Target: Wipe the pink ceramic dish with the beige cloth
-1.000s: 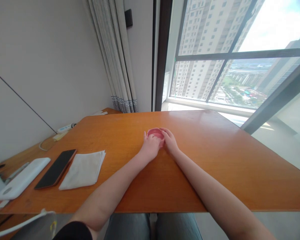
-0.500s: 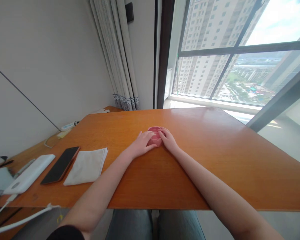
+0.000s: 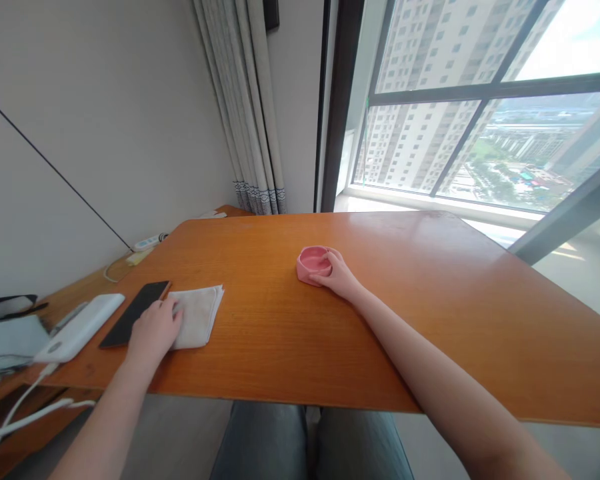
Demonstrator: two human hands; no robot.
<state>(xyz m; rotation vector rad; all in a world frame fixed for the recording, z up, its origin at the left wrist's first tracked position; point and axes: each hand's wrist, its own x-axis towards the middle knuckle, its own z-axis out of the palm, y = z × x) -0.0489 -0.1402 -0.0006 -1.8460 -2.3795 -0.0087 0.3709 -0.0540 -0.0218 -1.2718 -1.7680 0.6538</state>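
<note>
A pink bowl with angular sides stands upright on the wooden table. My right hand grips its right side, thumb at the near outer wall and fingers over the rim. My left hand lies over the left part of a folded white cloth, its fingers bent at the cloth's edge. Right beside those fingers lies a dark phone, partly covered by the hand. The left fingertips are partly hidden.
Left of the phone are a white power bank with a cable and a pale pouch. A power strip sits by the wall. The brown table extends toward a large window.
My left hand has left the bowl and moved left and nearer, down onto the white cloth. My right hand stays at the bowl, whose inside now shows. The view has shifted slightly.
</note>
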